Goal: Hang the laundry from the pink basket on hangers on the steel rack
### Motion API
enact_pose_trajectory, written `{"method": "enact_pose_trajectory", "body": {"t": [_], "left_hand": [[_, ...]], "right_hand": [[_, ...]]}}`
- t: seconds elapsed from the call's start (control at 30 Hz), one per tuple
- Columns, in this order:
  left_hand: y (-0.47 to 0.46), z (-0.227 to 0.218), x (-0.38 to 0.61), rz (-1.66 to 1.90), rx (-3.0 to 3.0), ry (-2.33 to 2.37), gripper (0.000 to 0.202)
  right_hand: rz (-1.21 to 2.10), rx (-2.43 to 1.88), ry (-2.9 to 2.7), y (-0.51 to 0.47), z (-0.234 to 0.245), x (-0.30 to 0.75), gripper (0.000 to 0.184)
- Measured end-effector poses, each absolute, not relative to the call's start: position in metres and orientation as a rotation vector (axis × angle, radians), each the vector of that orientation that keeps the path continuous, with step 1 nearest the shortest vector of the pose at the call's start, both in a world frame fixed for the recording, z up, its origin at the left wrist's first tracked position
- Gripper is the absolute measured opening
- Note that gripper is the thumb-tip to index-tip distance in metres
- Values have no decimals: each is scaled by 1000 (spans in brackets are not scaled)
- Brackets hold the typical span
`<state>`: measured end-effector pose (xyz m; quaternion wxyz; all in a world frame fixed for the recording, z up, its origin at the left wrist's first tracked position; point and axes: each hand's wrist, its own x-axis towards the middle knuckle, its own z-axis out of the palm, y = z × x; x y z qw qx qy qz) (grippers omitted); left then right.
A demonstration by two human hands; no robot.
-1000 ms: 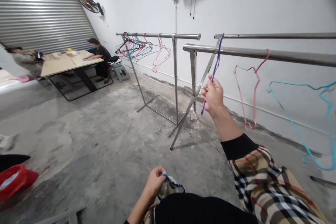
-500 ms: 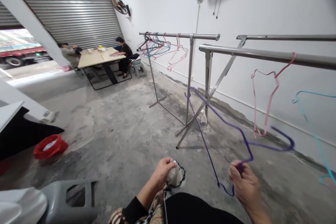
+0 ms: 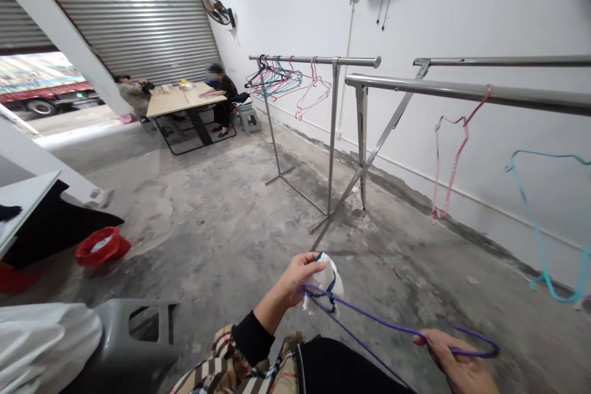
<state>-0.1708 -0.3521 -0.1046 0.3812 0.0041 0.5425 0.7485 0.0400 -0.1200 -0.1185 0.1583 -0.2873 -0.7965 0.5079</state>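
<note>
In front of my lap, my left hand (image 3: 300, 277) is closed on a small white cloth (image 3: 336, 280) with dark blue edging. My right hand (image 3: 455, 360) grips a purple wire hanger (image 3: 383, 322) near its neck, the hook curving out to the right. The hanger's far end lies against the cloth and the fingers of my left hand. Its lower part runs down past the frame's edge. Whether the hanger passes inside the cloth or only beside it, I cannot tell.
Metal racks (image 3: 462, 95) stand at right, with a pink hanger (image 3: 455, 163) and a turquoise hanger (image 3: 538, 228). Several hangers (image 3: 277, 77) hang farther back. A grey stool (image 3: 133, 338) and a red bag-lined bin (image 3: 104, 249) are at left. Two people sit at a table (image 3: 184, 98).
My right hand has lowered the purple hanger and swung its far end left to the cloth. My left hand has risen slightly with the cloth. The view has shifted a little.
</note>
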Motion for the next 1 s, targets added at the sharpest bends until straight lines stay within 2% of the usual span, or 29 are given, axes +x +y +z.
{"method": "enact_pose_trajectory", "body": {"t": [0.3, 0.57, 0.9, 1.0], "left_hand": [[-356, -97, -170, 1835, 172, 1437, 48], [-364, -79, -189, 1909, 186, 1440, 35], [-355, -73, -204, 1841, 287, 1429, 40], [-346, -78, -192, 1713, 414, 1489, 44]], "right_hand": [[1366, -681, -2423, -95, -125, 57, 55], [1252, -690, -2374, -98, -98, 57, 55], [1214, -583, -2397, -119, -87, 37, 46], [1226, -594, -2434, -129, -95, 24, 44]]}}
